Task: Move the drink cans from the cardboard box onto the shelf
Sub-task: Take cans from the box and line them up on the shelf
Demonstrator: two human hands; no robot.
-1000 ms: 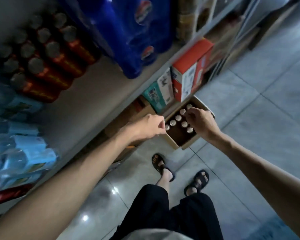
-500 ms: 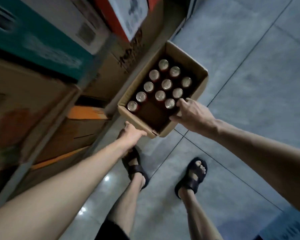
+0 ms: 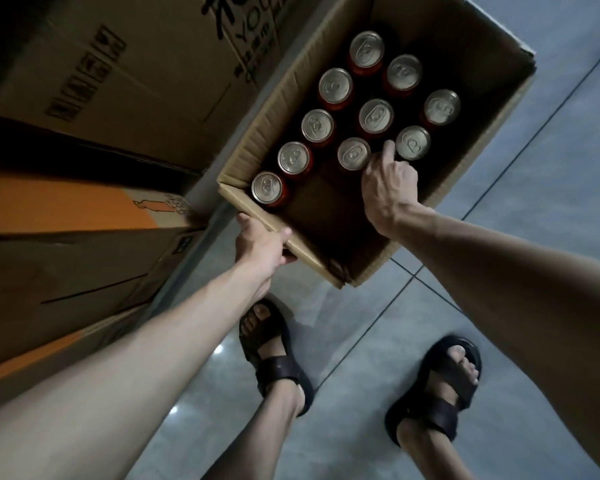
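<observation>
Drink cans (image 3: pixel 376 116) upright in cardboard box (image 3: pixel 471 71); left hand (image 3: pixel 260 244) grips near rim, likely steadying it; right hand (image 3: pixel 388 188) among cans, grasp hidden.

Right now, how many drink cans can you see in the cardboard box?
10 cans, all upright in the box: five along its left wall, three in the middle row, two in the right row. The right hand may hide another.

A brown printed carton (image 3: pixel 136 81) sits above an orange-and-brown carton (image 3: pixel 66 209) on my left; my dark sandals (image 3: pixel 274 368) stand on the glossy grey tiled floor (image 3: pixel 551 220).
</observation>
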